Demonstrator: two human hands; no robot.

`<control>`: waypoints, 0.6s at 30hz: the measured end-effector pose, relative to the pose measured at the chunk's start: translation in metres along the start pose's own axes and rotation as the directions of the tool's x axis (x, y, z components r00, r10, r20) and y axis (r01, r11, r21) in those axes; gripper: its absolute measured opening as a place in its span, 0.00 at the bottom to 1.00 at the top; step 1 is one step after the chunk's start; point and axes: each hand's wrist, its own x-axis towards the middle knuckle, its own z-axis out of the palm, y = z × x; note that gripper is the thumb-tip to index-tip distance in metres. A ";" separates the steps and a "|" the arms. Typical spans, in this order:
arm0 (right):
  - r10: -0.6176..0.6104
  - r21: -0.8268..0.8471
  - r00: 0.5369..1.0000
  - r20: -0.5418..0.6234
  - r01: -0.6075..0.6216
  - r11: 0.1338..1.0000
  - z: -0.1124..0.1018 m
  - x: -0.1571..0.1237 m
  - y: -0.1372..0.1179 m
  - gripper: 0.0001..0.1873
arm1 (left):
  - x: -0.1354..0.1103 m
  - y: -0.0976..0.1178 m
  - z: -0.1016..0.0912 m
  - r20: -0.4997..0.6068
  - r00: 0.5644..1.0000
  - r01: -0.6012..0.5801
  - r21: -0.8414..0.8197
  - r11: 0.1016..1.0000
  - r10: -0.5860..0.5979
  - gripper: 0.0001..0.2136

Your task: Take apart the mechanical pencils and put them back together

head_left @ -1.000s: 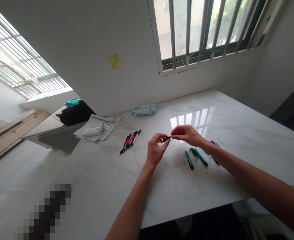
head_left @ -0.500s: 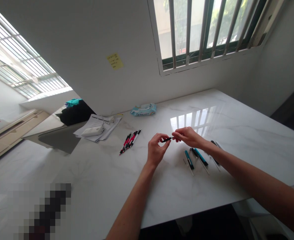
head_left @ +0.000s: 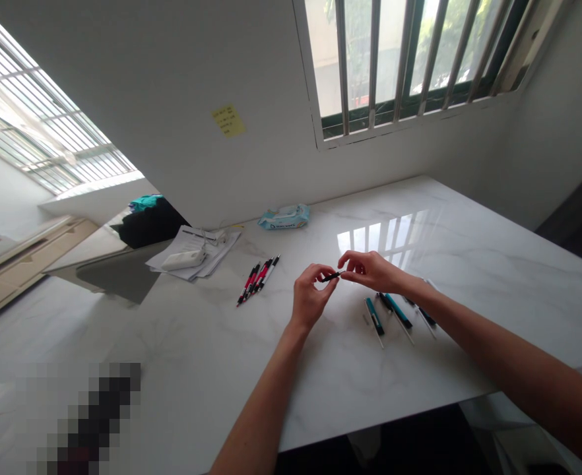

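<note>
My left hand (head_left: 309, 290) is closed, thumb and index finger pinching a short black pen part (head_left: 329, 278) above the table. The part's thin silvery end points right, toward my right hand (head_left: 366, 269). My right index finger is arched and apart from the thumb, right at that end; whether the fingertips touch it is too small to tell. Below my right hand lie pen pieces: a teal barrel with a black grip (head_left: 374, 316), another teal barrel (head_left: 398, 310) and thin white refills (head_left: 404, 328). More pieces are partly hidden beneath my right forearm.
Several red, black and white pens (head_left: 258, 282) lie together left of my hands. A pack of wipes (head_left: 284, 217) sits by the wall. Papers (head_left: 206, 267) with a white device (head_left: 184, 259) on them lie at the left. The marble-patterned table's (head_left: 350, 409) near edge runs below my arms.
My right fingers have loosened from their pinch at the black part's end, with the index finger lifting away from the thumb. My left hand keeps its hold almost unmoved.
</note>
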 end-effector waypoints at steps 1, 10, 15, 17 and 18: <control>-0.010 0.001 1.000 -0.007 0.010 1.000 0.000 0.000 0.000 0.17 | 0.000 0.000 0.000 0.001 1.000 0.000 -0.001 1.000 0.000 0.02; 0.002 -0.025 0.997 0.077 0.000 1.000 -0.002 -0.001 -0.003 0.22 | 0.000 -0.006 0.003 0.020 0.993 0.114 -0.109 0.988 -0.112 0.07; -0.015 -0.010 0.990 0.140 0.016 1.000 0.003 0.000 -0.002 0.22 | 0.003 -0.012 0.006 0.140 0.948 0.316 -0.482 0.817 -0.284 0.14; -0.002 -0.043 0.987 0.159 0.008 0.999 0.003 0.000 -0.006 0.22 | 0.003 -0.011 0.007 0.162 0.938 0.344 -0.527 0.777 -0.306 0.15; 0.005 -0.079 0.987 0.162 0.008 0.997 0.001 -0.001 -0.008 0.20 | 0.003 -0.011 0.007 0.166 0.935 0.353 -0.532 0.770 -0.314 0.16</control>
